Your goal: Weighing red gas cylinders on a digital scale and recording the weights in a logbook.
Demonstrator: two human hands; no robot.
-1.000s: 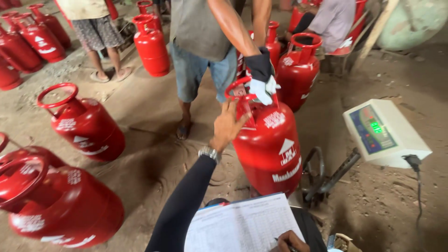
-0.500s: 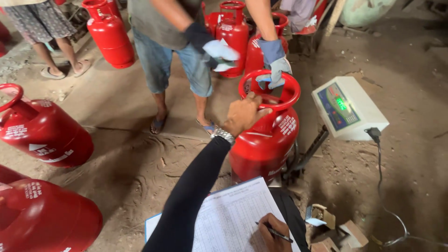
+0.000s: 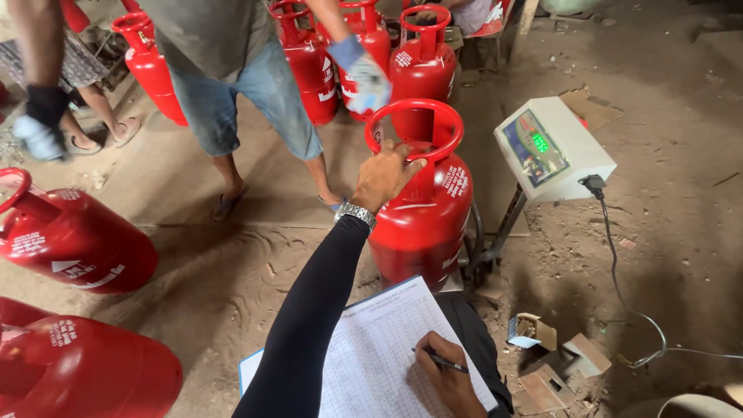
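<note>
My left hand (image 3: pixel 385 175), in a black sleeve with a metal wristwatch, grips the top ring of a red gas cylinder (image 3: pixel 424 213) that stands upright on a scale platform. My right hand (image 3: pixel 445 379) holds a pen (image 3: pixel 443 360) over a gridded paper sheet on a clipboard (image 3: pixel 379 352) on my lap. A co-worker in jeans shorts stands just beyond the cylinder; that person's gloved hand (image 3: pixel 364 77) hovers above and left of its ring.
A white scale display (image 3: pixel 551 147) with a green readout stands right of the cylinder, its cable (image 3: pixel 631 302) trailing over the dirt floor. Several red cylinders stand behind (image 3: pixel 422 62) and lie at left (image 3: pixel 73 240). Cardboard scraps (image 3: pixel 553 360) lie at lower right.
The co-worker's gloved hands have let go of the cylinder's ring and pulled back to the left. My left hand stays on the ring. The view has tilted down, closer to the clipboard.
</note>
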